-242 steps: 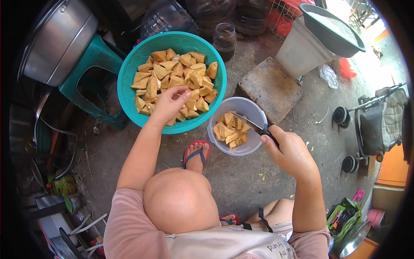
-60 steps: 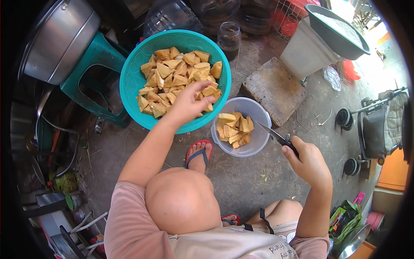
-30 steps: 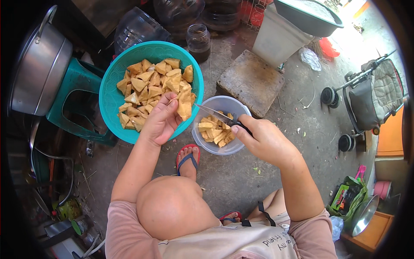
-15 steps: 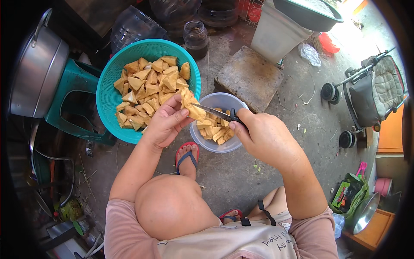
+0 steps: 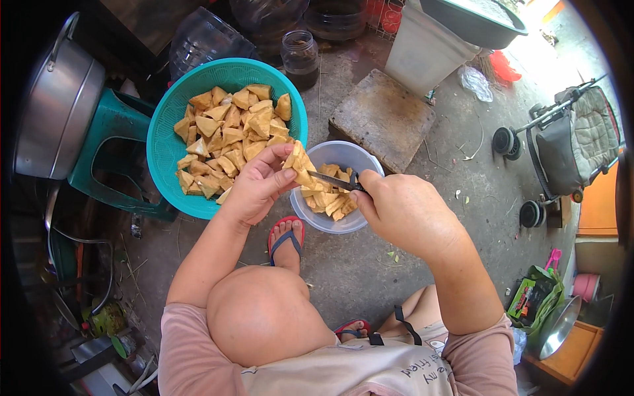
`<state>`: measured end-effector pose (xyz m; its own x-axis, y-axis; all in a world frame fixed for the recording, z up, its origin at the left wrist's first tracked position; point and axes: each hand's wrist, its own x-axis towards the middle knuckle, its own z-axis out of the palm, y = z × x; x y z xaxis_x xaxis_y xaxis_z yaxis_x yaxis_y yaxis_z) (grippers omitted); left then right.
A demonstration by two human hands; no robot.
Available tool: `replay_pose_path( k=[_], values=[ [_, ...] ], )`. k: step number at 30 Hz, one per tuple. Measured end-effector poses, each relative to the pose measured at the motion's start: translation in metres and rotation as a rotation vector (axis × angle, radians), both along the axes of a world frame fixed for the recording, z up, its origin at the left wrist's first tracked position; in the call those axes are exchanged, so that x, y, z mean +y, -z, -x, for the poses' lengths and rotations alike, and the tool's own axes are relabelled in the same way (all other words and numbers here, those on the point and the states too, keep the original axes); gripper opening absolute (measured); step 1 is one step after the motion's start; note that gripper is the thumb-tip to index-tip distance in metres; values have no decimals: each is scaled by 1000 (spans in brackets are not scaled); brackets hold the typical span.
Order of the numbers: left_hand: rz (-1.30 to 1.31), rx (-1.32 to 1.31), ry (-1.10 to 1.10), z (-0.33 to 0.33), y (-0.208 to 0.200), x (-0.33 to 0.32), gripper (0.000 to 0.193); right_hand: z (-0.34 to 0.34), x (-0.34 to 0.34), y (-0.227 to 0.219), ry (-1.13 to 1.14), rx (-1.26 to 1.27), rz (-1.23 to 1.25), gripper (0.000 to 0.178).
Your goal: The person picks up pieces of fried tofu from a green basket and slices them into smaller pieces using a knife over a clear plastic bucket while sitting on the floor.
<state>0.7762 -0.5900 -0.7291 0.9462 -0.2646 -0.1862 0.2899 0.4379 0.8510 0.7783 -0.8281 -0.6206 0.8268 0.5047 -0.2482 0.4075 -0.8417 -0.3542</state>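
At frame centre, over the left rim of the pale bowl [image 5: 343,152], the left hand [image 5: 256,188] pinches a golden piece [image 5: 301,162] between thumb and fingers; the right hand [image 5: 411,210] grips the knife [image 5: 331,180], blade against the piece. Short strokes, thumb clear of the edge, should serve best; two seconds earlier, the left hand was over the teal basket [image 5: 160,125]

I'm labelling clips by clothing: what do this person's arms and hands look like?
Short dusty-pink sleeves leave the forearms bare. The left hand and right hand are both ungloved, and no watch, bracelet or ring shows on either.
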Motion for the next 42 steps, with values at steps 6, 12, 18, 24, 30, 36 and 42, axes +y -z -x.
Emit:
replay_pose_path(
  k=[6, 12, 18, 24, 30, 36, 42],
  values=[
    [-2, 59, 9, -3, 2, -1, 38, 3, -5, 8, 34, 16, -23, 27],
    [-627, -173, -111, -26, 32, 17, 40, 9, -53, 10, 157, 99, -16, 28],
    [-1651, -273, -494, -60, 75, 178, 32, 20, -55, 28, 209, 164, -55, 29],
    [-1904, -301, -290, -62, 71, 188, 32, 19, -62, 32, 207, 167, -53, 30],
    [-2097, -76, -45, -51, 27, 154, 32, 16, -56, 24, 212, 182, -111, 30],
    [-309, 7, -225, -25, 7, 66, 41, 1, -29, 11, 179, 170, -250, 30],
    [-101, -14, -58, -8, -10, 16, 37, -7, -10, 6, 58, 22, -257, 31]
  ],
)
